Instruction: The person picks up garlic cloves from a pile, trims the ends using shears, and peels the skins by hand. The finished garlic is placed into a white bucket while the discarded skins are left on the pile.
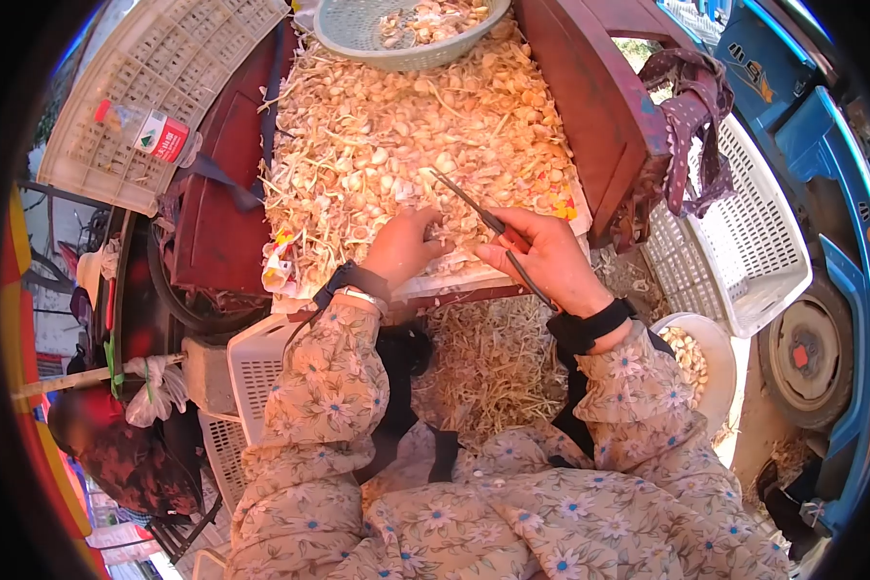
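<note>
A broad layer of garlic cloves (377, 164), mixed with loose skins and stalks, is spread over the counter (464, 283) from the centre to the top of the frame. At its near edge, a long, thin, dark tool (474, 206) is gripped in the fingers of the right hand (549, 259), its tip pointed over the layer; its exact kind cannot be told. The fingers of the left hand (404, 249) are held narrow just beside the cloves; whether anything is pinched in them cannot be told.

Cleaner-looking cloves are gathered in a white bucket (727, 372) at the lower right, and a smaller heap lies in a pale green colander (411, 58) at the top. By far the larger share is left loose on the counter, so the work is judged to be well short of finished. Dry trimmings (493, 358) are scattered on the ground below.

At the upper left, a bottle (143, 132) with a red label is seen against a white crate (77, 145); a green-and-white emblem and pale characters are shown, too small to be read. Markings on the blue vehicle (793, 126) at the upper right are likewise illegible.
</note>
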{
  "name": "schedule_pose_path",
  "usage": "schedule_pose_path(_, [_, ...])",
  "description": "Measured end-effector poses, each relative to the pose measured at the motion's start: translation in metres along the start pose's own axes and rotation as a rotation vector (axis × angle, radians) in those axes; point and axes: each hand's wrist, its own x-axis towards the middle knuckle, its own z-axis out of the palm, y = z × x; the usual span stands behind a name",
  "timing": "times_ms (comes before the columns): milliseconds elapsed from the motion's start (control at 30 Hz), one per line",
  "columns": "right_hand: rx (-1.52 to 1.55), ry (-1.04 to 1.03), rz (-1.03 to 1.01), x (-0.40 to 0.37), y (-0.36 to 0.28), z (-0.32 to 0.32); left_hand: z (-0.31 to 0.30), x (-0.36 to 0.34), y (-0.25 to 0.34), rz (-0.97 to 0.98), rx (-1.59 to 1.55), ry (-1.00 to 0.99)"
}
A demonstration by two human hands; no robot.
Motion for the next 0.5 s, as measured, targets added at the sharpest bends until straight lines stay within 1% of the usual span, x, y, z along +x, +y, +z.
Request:
schedule_pose_path(100, [-0.015,-0.004,0.007,0.002,0.002,-0.001,-0.009,0.0,0.008,-0.098,-0.054,-0.077])
schedule_pose_path(200, [-0.022,0.002,0.006,0.002,0.002,-0.002,-0.003,-0.002,0.007,-0.117,-0.016,0.004])
schedule_pose_path(300, [-0.012,0.003,-0.003,0.002,0.002,-0.001,0.009,-0.008,-0.007,-0.157,-0.274,0.155])
schedule_pose_path(400, [-0.046,0.005,0.006,0.003,-0.001,-0.003,0.004,-0.011,-0.014,-0.223,-0.414,0.142])
schedule_pose_path(500, [-0.056,0.026,0.003,0.004,-0.001,-0.002,0.008,-0.014,-0.013,-0.239,-0.438,0.281])
